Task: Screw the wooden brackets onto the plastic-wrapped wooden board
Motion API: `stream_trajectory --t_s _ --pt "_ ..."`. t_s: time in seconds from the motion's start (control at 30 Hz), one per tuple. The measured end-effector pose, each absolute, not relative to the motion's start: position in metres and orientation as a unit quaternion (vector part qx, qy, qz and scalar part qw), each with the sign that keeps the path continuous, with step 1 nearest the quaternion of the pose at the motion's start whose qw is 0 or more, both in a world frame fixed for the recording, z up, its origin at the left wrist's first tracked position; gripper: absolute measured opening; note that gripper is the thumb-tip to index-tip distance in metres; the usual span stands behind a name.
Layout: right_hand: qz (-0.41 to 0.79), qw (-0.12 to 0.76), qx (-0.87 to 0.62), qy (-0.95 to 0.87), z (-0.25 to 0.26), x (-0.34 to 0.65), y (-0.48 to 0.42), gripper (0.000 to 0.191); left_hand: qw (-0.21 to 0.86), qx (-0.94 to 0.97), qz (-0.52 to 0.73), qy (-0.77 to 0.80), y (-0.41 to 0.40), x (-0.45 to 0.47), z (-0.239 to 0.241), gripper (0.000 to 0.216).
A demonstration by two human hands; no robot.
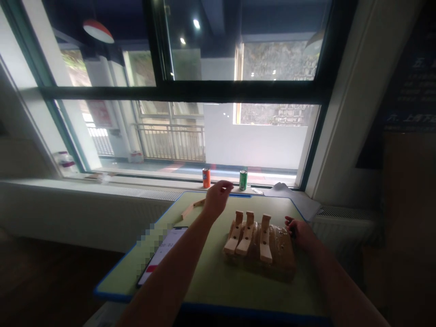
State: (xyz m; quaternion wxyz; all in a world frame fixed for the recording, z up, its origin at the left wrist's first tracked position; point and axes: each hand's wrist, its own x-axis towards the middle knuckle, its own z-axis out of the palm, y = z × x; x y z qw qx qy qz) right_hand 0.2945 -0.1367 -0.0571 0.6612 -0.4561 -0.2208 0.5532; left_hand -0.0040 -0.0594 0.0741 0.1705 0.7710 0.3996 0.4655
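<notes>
My left hand (pixel 217 199) is raised over the far part of the table, its fingers bent and pressed together; whatever they may hold is too small to make out. Beside its wrist lie pale wooden pieces (pixel 188 210), partly hidden by the hand. At the right edge of a brown block wrapped in clear film (pixel 284 252) is my right hand (pixel 299 230), its fingers slightly apart with nothing visible in them. Three bent wooden hooks with dark holes stand on the block: a left one (pixel 235 234), a middle one (pixel 246 235) and a right one (pixel 265 240).
A phone (pixel 166 247) lies on the green table (pixel 207 281), partly behind my left forearm. An orange can (pixel 206 178) and a green can (pixel 243 180) stand on the windowsill. Grey cloth or paper (pixel 293 197) lies at the back right, by the radiator (pixel 344 213).
</notes>
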Motion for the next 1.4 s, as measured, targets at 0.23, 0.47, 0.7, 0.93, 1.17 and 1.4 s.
stream_trajectory --t_s 0.23,0.47,0.7,0.93,1.17,1.4 --pt "0.531 0.653 -0.485 -0.239 -0.059 0.287 -0.129 0.025 0.487 0.831 0.216 0.157 -0.079 0.055 0.084 0.027" --pt "0.512 0.652 -0.497 -0.256 -0.059 0.288 -0.127 0.026 0.374 0.901 0.143 0.17 -0.084 0.051 0.085 0.024" --pt "0.505 0.641 -0.511 -0.269 -0.057 0.288 -0.13 0.026 0.166 0.963 0.129 0.169 -0.093 0.056 0.077 0.019" --pt "0.49 0.637 -0.519 -0.292 -0.05 0.282 -0.134 0.023 0.076 0.975 0.117 0.171 -0.094 0.068 0.074 0.027" --pt "0.456 0.613 -0.551 -0.336 -0.05 0.283 -0.134 0.024 0.047 0.971 0.091 0.215 -0.094 0.075 0.067 0.022" --pt "0.355 0.553 -0.591 -0.468 -0.025 0.263 -0.146 0.023 0.01 0.976 0.133 0.172 -0.093 0.068 0.066 0.027"
